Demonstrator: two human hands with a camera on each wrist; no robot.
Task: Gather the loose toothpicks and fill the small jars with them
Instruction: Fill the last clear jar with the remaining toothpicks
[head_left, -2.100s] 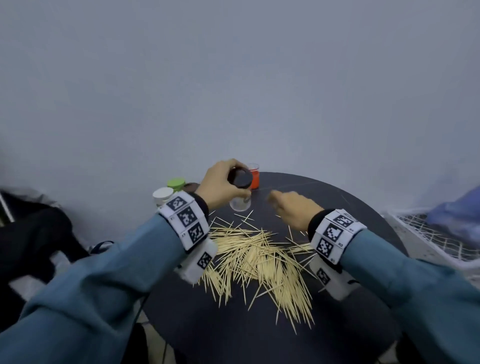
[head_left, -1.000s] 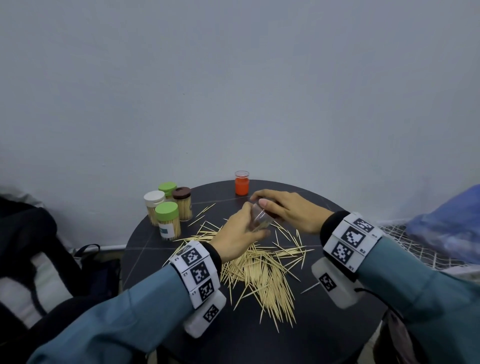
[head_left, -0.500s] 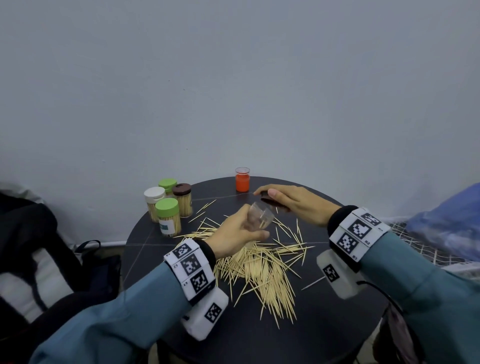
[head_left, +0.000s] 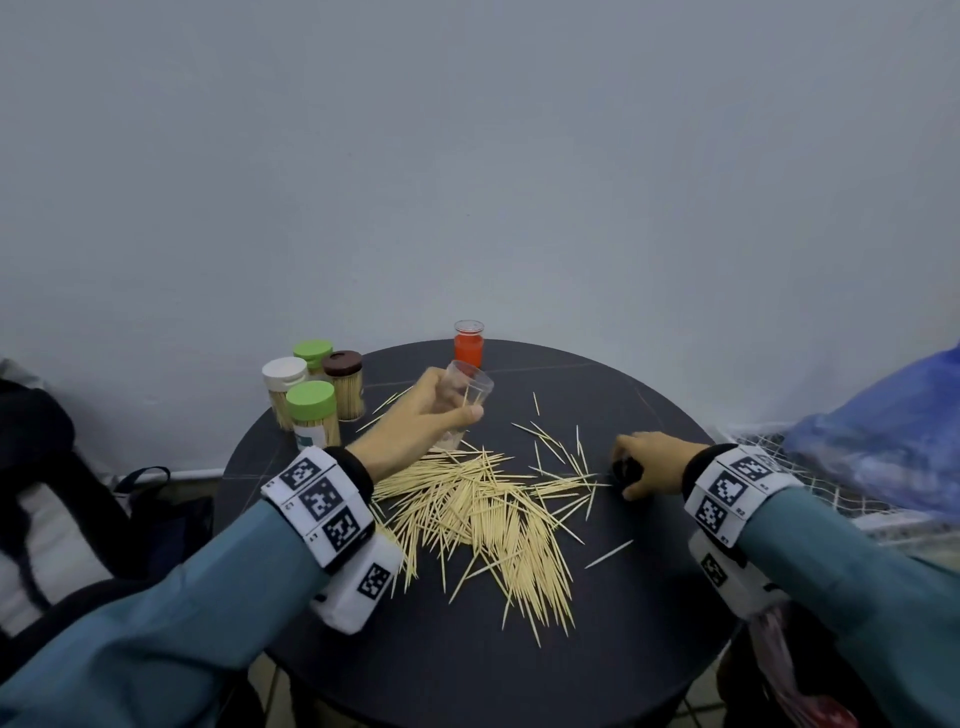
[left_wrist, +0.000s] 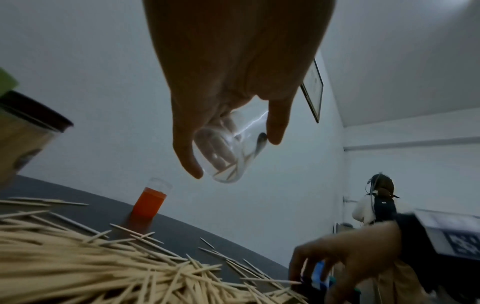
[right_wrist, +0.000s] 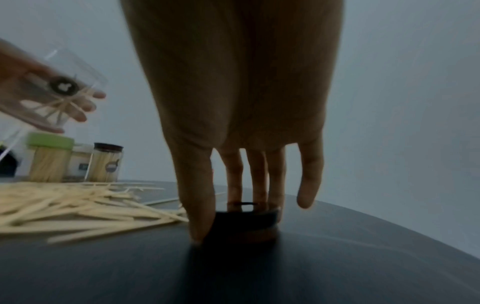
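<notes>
From the head view, four capped jars full of toothpicks (head_left: 311, 400) stand at the back left of the round dark table (head_left: 649, 649), and the big loose pile of wooden toothpicks (head_left: 483, 514) remains to gather.

From the left wrist view, the left hand (left_wrist: 233, 86) grips a small clear plastic jar (left_wrist: 231, 152), tilted, holding only a few sticks.

From the right wrist view, the right hand (right_wrist: 239, 131) pinches a dark round lid (right_wrist: 246, 218), probably setting it on the table
</notes>
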